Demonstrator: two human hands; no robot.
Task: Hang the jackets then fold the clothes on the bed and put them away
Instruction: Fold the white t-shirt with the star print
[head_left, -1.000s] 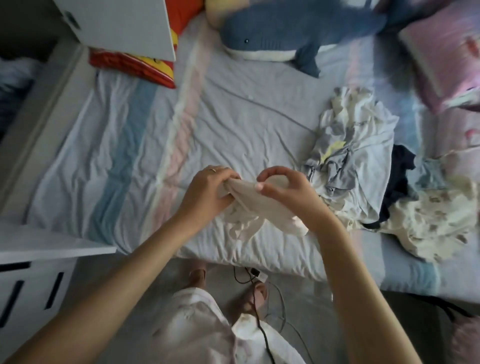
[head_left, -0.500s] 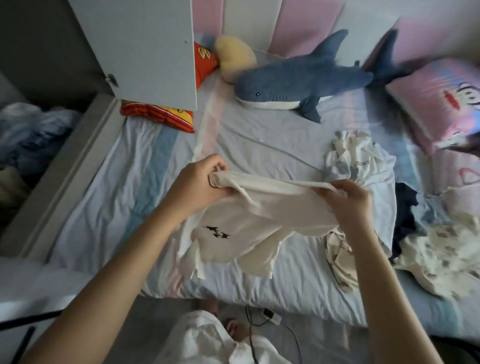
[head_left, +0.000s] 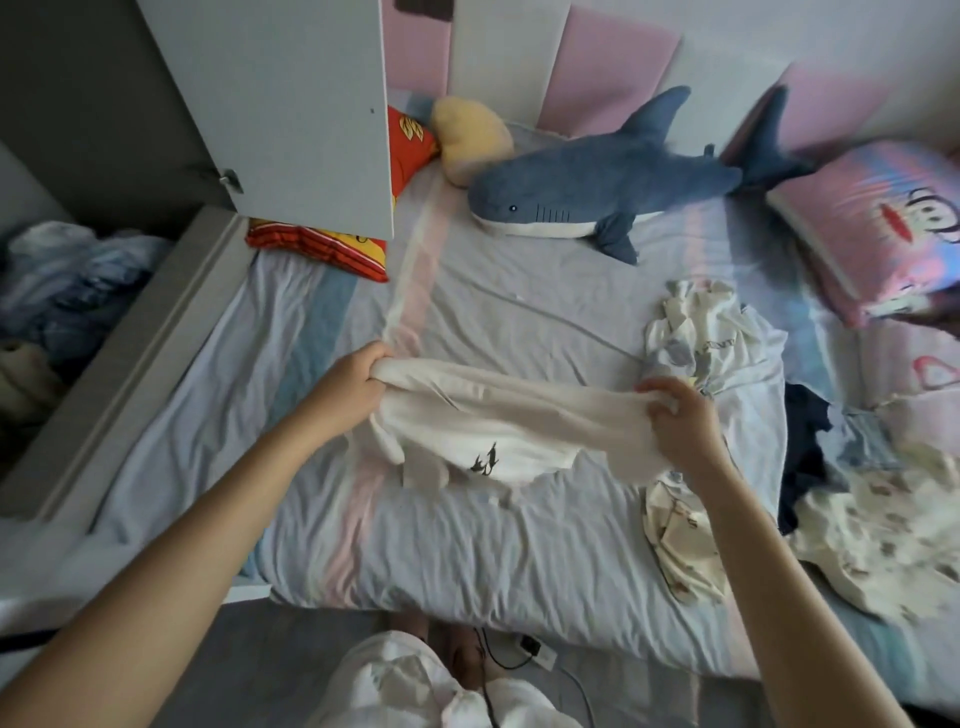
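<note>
Cream shirt (head_left: 498, 421) now wider between hands (head_left: 345, 387) (head_left: 680, 423)

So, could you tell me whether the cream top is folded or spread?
Spread: the left hand and right hand stretch the cream top wide.

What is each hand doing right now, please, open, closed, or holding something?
Left hand: closed, gripping one end of the cream garment.
Right hand: closed, gripping the garment's other end.
</note>
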